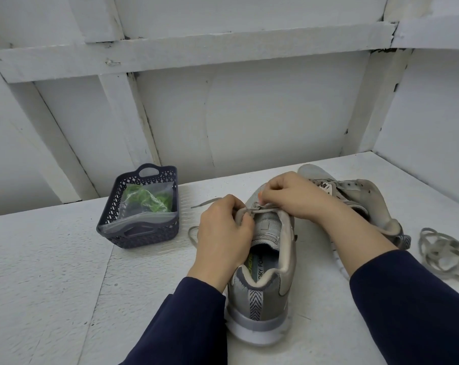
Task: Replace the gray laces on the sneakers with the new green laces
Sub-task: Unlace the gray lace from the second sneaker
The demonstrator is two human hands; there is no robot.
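Note:
A gray sneaker stands upright in front of me, heel toward me. My left hand pinches its gray lace at the top eyelets. My right hand pinches the same lace from the right. Loose lace ends trail off to the left of the shoe. A second gray sneaker lies on its side behind my right wrist, with no lace visible in it. A removed gray lace lies in a loose heap at the right. Green laces sit inside a clear bag in the basket.
A dark plastic basket stands on the white table to the left of the shoes. White panelled walls close in behind and on the right side.

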